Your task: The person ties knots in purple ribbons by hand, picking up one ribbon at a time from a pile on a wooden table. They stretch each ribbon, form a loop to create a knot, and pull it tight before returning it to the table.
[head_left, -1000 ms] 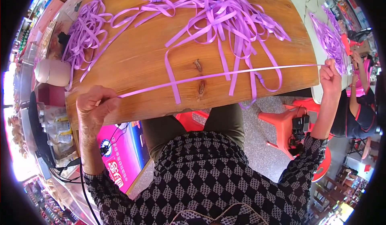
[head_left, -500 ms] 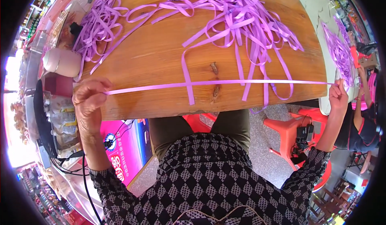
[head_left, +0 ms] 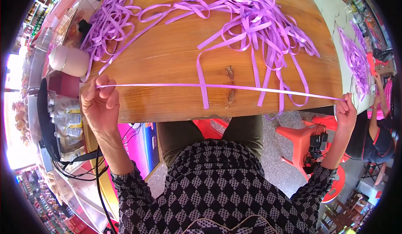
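Note:
A narrow purple ribbon (head_left: 243, 88) is stretched taut and nearly straight above the near part of the wooden table (head_left: 159, 62). My left hand (head_left: 101, 108) pinches one end between thumb and fingers. At the other end, my right hand (head_left: 346, 110) is closed on the ribbon, near the table's right corner. Beyond it lies a large tangled pile of purple ribbons (head_left: 259, 20), several of whose loose ends trail toward me under the stretched one. A second tangle of ribbons (head_left: 111, 22) lies at the far left.
A rounded pale pink container (head_left: 69, 61) stands at the left edge. More purple ribbons (head_left: 354, 60) lie on a white marbled surface at right, near another person's arm (head_left: 379, 93). A red plastic stool (head_left: 295, 144) holding black devices (head_left: 316, 146) is below right. Black cables (head_left: 98, 175) hang at left.
My left hand has turned and its end of the ribbon has risen slightly. My right hand has come lower and a little inward, so the ribbon slopes down to the right.

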